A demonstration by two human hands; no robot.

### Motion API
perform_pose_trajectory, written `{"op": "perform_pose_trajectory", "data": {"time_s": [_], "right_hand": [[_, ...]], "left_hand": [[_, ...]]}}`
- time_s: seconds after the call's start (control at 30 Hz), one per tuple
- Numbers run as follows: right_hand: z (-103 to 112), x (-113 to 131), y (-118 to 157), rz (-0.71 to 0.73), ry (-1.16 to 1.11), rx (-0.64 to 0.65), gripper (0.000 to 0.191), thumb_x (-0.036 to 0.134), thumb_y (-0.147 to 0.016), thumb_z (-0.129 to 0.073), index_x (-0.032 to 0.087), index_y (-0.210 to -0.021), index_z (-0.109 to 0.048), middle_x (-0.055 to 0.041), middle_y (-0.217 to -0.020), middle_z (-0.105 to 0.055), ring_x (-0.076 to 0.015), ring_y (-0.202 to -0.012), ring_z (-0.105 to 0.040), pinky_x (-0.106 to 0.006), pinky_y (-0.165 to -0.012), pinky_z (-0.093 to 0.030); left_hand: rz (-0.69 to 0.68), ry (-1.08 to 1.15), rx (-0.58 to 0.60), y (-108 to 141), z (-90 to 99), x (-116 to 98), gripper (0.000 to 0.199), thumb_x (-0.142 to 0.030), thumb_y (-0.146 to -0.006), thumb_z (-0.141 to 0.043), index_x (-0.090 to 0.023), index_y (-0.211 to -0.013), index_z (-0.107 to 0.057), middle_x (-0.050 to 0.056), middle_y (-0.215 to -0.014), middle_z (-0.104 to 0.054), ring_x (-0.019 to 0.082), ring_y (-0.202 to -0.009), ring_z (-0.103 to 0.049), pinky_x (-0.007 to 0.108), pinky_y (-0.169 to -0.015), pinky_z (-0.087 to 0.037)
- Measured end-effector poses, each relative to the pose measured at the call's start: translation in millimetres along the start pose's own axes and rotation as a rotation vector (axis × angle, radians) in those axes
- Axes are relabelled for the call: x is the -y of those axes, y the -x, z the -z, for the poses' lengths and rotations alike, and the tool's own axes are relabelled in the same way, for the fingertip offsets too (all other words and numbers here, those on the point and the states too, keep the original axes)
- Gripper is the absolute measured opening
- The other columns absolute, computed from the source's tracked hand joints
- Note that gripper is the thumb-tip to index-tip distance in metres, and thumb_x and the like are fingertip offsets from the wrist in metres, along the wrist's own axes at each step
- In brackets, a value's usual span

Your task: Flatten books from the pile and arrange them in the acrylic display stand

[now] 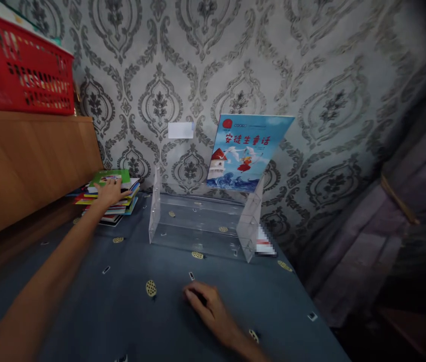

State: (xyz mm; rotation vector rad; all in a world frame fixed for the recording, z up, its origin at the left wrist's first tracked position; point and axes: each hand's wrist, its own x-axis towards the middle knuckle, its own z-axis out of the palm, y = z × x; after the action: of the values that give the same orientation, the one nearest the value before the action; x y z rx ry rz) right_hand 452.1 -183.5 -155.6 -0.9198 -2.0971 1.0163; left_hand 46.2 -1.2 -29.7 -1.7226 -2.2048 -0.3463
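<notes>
Books [125,204] on blue cloth [130,317], patterned wallpaper [197,75]

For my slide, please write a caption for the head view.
Left hand on stacked books, right hand before a clear rack.

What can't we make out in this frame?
All head view:
Green book: cover partly hidden by left hand.
Right hand: palm mostly hidden by its back.
Red basket: cut off by left edge; wall hides most contents.
Blue book: smallest print too small to read.
White item beside clear rack: pixelated.
</notes>
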Motion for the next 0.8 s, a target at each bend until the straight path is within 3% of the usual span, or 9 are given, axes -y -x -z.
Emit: {"op": "perform_pose_trajectory", "data": {"time_s": [0.13, 0.4, 0.6, 0.8], "right_hand": [[0.3, -1.6, 0.2, -0.017, -0.047, 0.031, 0.05, 0.057, -0.101, -0.038, 0.019, -0.085, -0.065, -0.0039, -0.079, -0.067, -0.018, -0.075, -0.062, -0.029, -0.071, -0.045], [1.6, -1.4, 1.4, -0.022, 0.001, 0.032, 0.044, 0.054, -0.101, -0.04, 0.021, -0.086, -0.066, -0.0048, -0.082, -0.069, -0.02, -0.079, -0.064, -0.031, -0.075, -0.047], [2.0, -0.1, 1.1, -0.032, -0.017, 0.036, 0.046, 0.055, -0.101, -0.039, 0.021, -0.084, -0.065, -0.0047, -0.082, -0.069, -0.0193, -0.078, -0.064, -0.03, -0.074, -0.047], [2.4, -0.6, 2.2, -0.044, 0.017, 0.053, 0.044, 0.053, -0.101, -0.039, 0.021, -0.084, -0.063, -0.0046, -0.083, -0.068, -0.0198, -0.08, -0.063, -0.031, -0.074, -0.046]], "left_hand": [[-0.031, -0.01, -0.038, 10.5, 2.6, 3.4, 0.065, -0.058, -0.096, -0.038, -0.013, -0.141, -0.048, 0.03, -0.142, -0.054, 0.045, -0.133, -0.047, 0.078, -0.106, -0.022], [-0.078, -0.148, 0.063, -4.7, 19.6, 12.4, 0.05, -0.044, -0.098, -0.034, -0.013, -0.125, -0.063, 0.025, -0.124, -0.067, 0.041, -0.117, -0.061, 0.055, -0.095, -0.047], [-0.175, -0.201, 0.144, -23.8, 26.2, 12.8, 0.036, -0.017, -0.091, -0.041, -0.01, -0.11, -0.071, 0.025, -0.117, -0.07, 0.037, -0.112, -0.066, 0.048, -0.094, -0.049], [-0.238, -0.241, 0.167, -26.3, 26.0, 7.6, 0.032, -0.013, -0.089, -0.045, -0.009, -0.104, -0.072, 0.026, -0.116, -0.07, 0.037, -0.114, -0.066, 0.047, -0.097, -0.048]]}}
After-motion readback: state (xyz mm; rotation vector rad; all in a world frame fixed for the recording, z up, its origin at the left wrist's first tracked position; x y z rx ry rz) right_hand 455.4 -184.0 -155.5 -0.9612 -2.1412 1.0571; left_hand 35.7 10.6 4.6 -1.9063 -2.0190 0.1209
